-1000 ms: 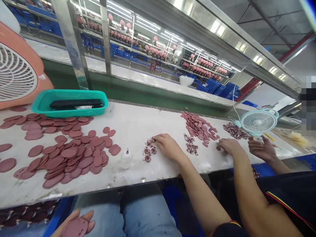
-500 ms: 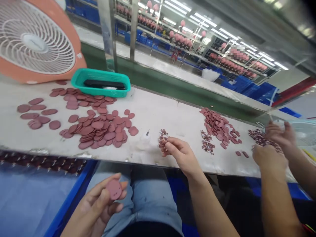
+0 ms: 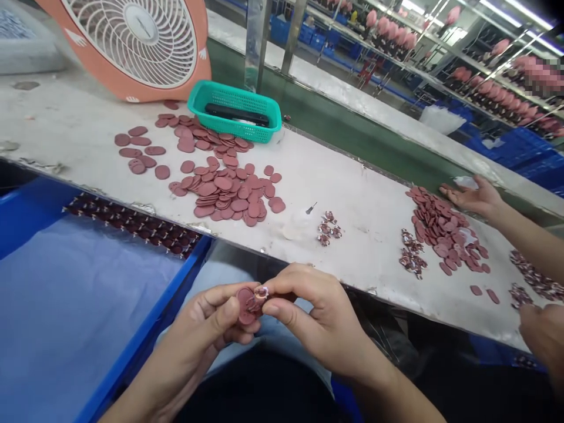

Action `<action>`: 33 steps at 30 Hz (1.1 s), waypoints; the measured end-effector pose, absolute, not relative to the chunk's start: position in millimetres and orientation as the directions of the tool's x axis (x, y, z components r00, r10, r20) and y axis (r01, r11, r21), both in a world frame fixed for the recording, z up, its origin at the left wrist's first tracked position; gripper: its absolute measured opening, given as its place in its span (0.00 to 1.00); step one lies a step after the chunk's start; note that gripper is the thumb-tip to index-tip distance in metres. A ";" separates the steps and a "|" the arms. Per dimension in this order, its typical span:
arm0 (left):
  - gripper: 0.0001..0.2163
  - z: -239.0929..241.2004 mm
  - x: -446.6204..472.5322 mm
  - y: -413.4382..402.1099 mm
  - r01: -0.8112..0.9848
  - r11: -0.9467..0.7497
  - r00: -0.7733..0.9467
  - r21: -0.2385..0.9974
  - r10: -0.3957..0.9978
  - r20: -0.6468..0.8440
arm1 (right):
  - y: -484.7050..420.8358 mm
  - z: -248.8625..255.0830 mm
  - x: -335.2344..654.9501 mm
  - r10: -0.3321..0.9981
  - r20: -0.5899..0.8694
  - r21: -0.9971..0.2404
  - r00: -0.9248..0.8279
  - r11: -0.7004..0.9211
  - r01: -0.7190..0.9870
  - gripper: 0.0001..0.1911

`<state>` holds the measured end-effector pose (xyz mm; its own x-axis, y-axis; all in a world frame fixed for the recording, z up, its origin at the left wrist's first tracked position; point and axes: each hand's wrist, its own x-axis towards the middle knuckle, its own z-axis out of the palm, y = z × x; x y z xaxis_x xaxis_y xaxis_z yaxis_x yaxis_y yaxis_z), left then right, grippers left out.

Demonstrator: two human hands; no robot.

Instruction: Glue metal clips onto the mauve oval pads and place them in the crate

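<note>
Over my lap, my left hand (image 3: 207, 323) is closed on a flat, dark pink oval disc (image 3: 245, 305), its face turned up toward me. My right hand (image 3: 312, 311) pinches a small brown and white figure-like piece (image 3: 259, 298) between thumb and forefinger, against the face of the disc. Whether the piece is fixed to the disc I cannot tell. A small cluster of similar pieces (image 3: 328, 229) lies on the bench beyond my right hand. Farther left on the bench spreads a large heap of the pink discs (image 3: 229, 191).
A green basket (image 3: 268, 132) with dark items stands before an orange fan (image 3: 141, 53). A small dark-tipped nozzle (image 3: 311, 207) lies on the white bench (image 3: 343, 176). Below left is a blue bin (image 3: 88, 305). At right, a co-worker's hands (image 3: 480, 197) work near another disc heap (image 3: 445, 229).
My right hand has left the cluster on the bench with a small piece and come down to the disc in my left hand. The view has swung left; the co-worker's hands have moved apart.
</note>
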<state>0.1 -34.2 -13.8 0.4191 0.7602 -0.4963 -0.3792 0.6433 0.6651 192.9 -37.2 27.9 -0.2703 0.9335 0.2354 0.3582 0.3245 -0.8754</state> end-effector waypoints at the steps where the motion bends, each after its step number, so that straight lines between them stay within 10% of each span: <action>1: 0.15 -14.7 -0.3 -34.2 -0.380 0.649 0.422 0.659 0.756 -0.502 | -37.2 28.1 192.3 0.932 0.234 -0.869 -0.278 0.329 0.370 0.05; 33: 0.17 -19.8 3.0 -33.7 -0.421 0.743 0.465 0.520 0.669 -0.580 | -33.9 32.6 190.8 0.864 0.274 -0.764 -0.423 0.462 0.450 0.05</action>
<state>3.0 -33.7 -19.8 0.4653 0.6689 -0.5797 -0.4207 0.7433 0.5201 190.8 -33.9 32.6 -0.4230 0.8638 0.2736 0.4499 0.4623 -0.7641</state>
